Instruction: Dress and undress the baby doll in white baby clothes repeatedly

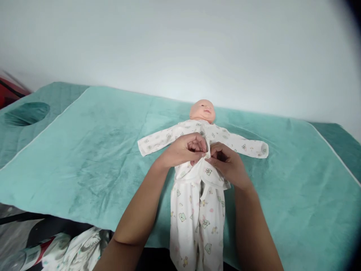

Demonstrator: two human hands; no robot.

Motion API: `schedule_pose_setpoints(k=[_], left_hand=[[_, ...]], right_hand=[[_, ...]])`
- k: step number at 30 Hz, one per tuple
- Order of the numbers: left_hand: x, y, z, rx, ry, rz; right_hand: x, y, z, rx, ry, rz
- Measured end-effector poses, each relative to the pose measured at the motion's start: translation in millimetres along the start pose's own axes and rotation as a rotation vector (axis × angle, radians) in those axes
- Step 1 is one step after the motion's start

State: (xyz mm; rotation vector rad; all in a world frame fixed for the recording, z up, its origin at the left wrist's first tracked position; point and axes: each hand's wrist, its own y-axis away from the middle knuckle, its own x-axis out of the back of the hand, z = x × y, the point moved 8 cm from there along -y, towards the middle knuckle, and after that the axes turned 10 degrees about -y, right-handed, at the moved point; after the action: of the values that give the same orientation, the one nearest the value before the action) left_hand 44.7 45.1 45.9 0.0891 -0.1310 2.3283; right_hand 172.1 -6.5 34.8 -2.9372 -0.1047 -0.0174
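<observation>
A baby doll [202, 110] lies on its back, dressed in a white printed shirt [160, 140] and matching trousers [184, 222]. Its sleeves stretch out to both sides. Over the chest, my left hand [190, 147] is closed, pinching the front edge of the shirt. Facing it, my right hand [225, 160] is closed on the same edge, with the fingertips of both hands almost meeting. Whether a fastener sits between the fingers is too small to tell. A white drawstring [204, 192] hangs at the trousers' waist.
A teal padded bed cover [113, 169] lies under the doll, with a face hole [28, 113] at the left end. A white wall [169, 45] rises behind. At lower left are a crumpled printed cloth [84, 248] and a clear plastic bottle [25, 258].
</observation>
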Motion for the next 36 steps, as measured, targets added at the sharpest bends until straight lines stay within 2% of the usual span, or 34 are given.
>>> schedule_pose_setpoints(k=[3, 9, 23, 30, 36], left_hand=[[-0.5, 1.1, 1.3, 0.027, -0.021, -0.016], [1.5, 3.3, 0.4, 0.111, 0.010, -0.038], [0.3, 2.8, -0.7, 0.113, 0.004, -0.013], [-1.4, 3.0, 3.6, 0.086, -0.024, -0.027], [-4.3, 3.9, 4.1, 0.082, -0.076, -0.052]], right_hand=[[-0.2, 2.1, 3.6, -0.052, -0.013, -0.017], [-1.6, 3.2, 0.0, -0.019, -0.003, 0.003], [-1.3, 1.0, -1.1, 0.050, -0.050, -0.015], [-2.2, -1.6, 0.7, 0.037, -0.118, -0.026], [4.3, -2.7, 13.5, -0.038, -0.144, 0.067]])
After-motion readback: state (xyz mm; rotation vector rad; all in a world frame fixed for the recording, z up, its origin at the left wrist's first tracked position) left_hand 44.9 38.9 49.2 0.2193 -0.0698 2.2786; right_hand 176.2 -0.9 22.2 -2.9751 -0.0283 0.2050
